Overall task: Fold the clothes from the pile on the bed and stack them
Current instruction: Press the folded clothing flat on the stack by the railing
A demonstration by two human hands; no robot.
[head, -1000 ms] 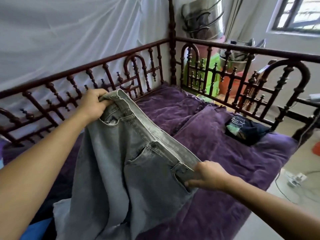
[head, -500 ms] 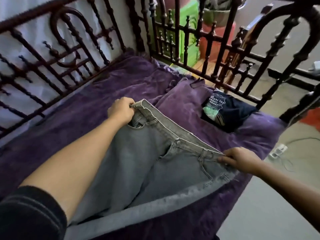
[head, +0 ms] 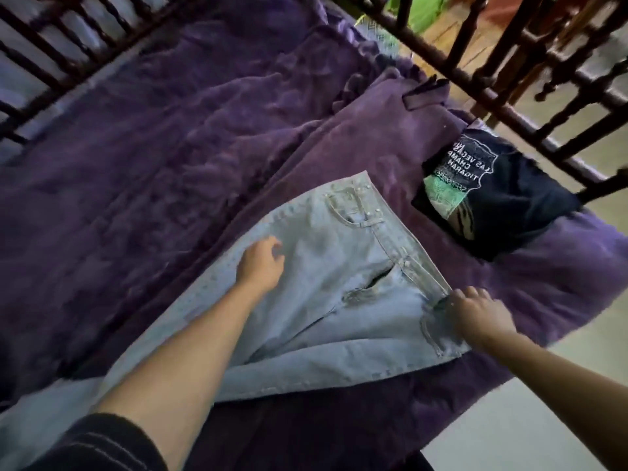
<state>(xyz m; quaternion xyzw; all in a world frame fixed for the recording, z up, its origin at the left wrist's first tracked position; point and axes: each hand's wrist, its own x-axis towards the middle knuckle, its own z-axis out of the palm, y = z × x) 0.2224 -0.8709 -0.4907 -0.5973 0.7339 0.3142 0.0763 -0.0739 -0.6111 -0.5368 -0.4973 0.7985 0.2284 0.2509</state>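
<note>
One folded shirt (head: pixel 520 198) near jeans (head: pixel 323 273)

Pale grey-blue jeans (head: pixel 306 300) here, with lighter stitching along the seams. The bed cover (head: pixel 170 147) is deep purple all over. The folded T-shirt (head: pixel 516 205) is navy, nearly black (white lettering, a green patch). Dark red-brown bed rail (head: pixel 475 86). Black sleeve (head: pixel 102 447), thin pale stripes.

Left hand (head: pixel 261 265) stretched forward, fingers loosely curled; right hand (head: pixel 477 314) lies palm-down, fingers spread.
</note>
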